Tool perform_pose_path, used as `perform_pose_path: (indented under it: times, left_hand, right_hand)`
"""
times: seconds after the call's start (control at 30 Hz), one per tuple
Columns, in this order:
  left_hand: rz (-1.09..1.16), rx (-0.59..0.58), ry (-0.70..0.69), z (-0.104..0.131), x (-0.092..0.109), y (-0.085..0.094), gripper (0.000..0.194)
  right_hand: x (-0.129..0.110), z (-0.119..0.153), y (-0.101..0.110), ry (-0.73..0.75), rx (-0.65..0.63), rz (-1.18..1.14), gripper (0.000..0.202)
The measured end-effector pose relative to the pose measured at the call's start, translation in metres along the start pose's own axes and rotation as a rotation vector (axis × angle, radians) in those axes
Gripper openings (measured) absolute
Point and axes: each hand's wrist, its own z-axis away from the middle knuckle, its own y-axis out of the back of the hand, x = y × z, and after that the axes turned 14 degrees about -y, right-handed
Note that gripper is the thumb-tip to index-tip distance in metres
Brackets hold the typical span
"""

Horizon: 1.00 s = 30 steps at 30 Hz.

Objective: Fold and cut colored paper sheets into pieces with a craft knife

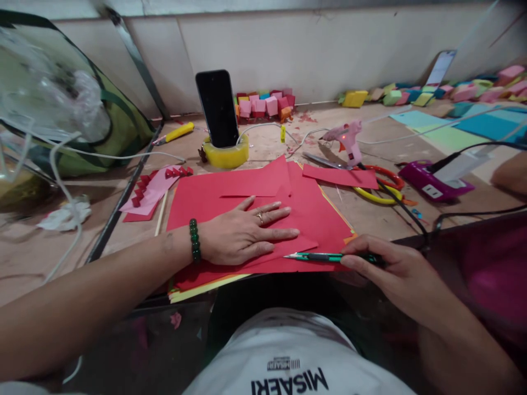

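Observation:
My left hand (242,233) lies flat, fingers spread, on a smaller red paper piece (302,243) that rests on a stack of red sheets (325,208). Between the fingers of my right hand (391,269) is a slim green and black pen (323,257), its tip pointing left near the lower edge of the smaller piece. I cannot tell whether the tip touches the paper. Another red piece (255,184) lies on the upper part of the stack. Yellow sheet edges (206,288) show under the near side.
Behind the stack are a phone (218,109) in a yellow tape roll (226,155), a pink glue gun (348,140), scissors (381,195) under a red strip (341,175), and a purple power socket (436,181). A yellow cutter (179,131) and pink paper (154,192) lie left. Paper cubes (263,105) line the wall.

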Motion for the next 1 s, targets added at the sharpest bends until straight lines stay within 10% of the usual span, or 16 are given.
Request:
perform_pose_path:
  times: [0.4,0.63,1.0]
  left_hand:
    - [-0.01,0.077,-0.013,0.002,-0.001,0.001,0.049]
    - [-0.073,0.242,0.197,0.008,0.005,0.002,0.091]
    - [0.405,0.365,0.287,0.009,0.009,0.01,0.036]
  right_hand:
    - [-0.004,0.008,0.013,-0.131,0.041,-0.061,0.041]
    - [0.021,0.016,0.032,-0.292,0.034,-0.124,0.042]
    - [0.03,0.004,0.014,-0.227,0.487,-0.055,0.03]
